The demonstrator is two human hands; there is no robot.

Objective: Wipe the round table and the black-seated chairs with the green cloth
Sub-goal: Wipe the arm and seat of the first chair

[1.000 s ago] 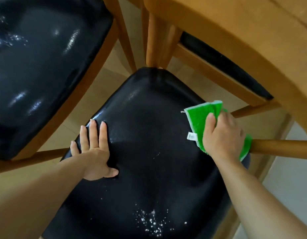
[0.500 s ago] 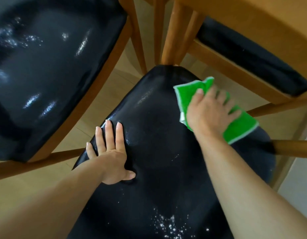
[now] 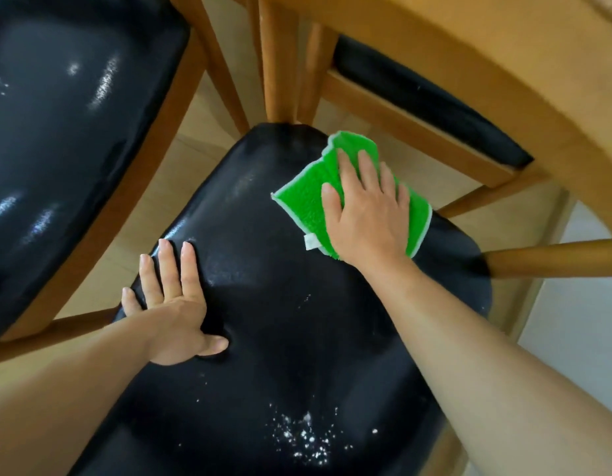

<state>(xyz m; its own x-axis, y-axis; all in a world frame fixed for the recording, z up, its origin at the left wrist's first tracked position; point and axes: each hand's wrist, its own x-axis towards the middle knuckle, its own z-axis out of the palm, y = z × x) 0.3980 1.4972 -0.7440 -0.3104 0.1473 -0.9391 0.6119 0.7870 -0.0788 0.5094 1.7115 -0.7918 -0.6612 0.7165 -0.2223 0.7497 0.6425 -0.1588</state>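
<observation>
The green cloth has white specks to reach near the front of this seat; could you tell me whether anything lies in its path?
Nothing visible does: bare black seat separates the green cloth from the white specks.

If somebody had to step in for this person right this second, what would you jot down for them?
Right hand: flat, pressing the green cloth on the far part of the middle chair's black seat.
Left hand: flat on the seat's left edge, holding nothing.
Done: cannot tell how much of this seat is wiped.
Left: white crumbs lie near the seat's front edge. The left chair's seat also shows white specks. Only the round table's edge shows, state unknown.
</observation>
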